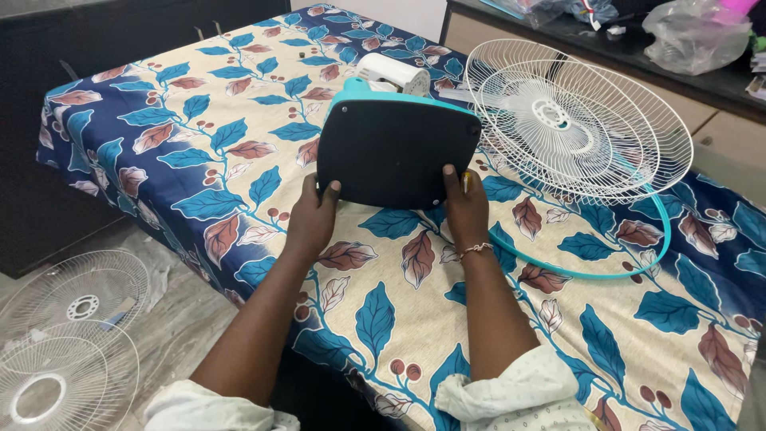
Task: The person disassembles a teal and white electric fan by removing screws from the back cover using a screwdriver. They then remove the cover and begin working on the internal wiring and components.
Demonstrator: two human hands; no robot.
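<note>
A fan base (395,148), teal with a flat black underside, stands tilted up on a bed, its underside facing me. My left hand (313,215) grips its lower left edge and my right hand (467,209) grips its lower right edge, thumbs on the black face. Behind the base lies a white motor housing (392,73). A white wire fan guard (576,121) rests on the bed to the right, and a teal ring (630,259) lies under and in front of it.
The bed carries a blue and cream leaf-print sheet (239,136). Two more white wire guards (68,335) lie on the floor at lower left. A dark counter (638,56) with plastic bags stands at the upper right.
</note>
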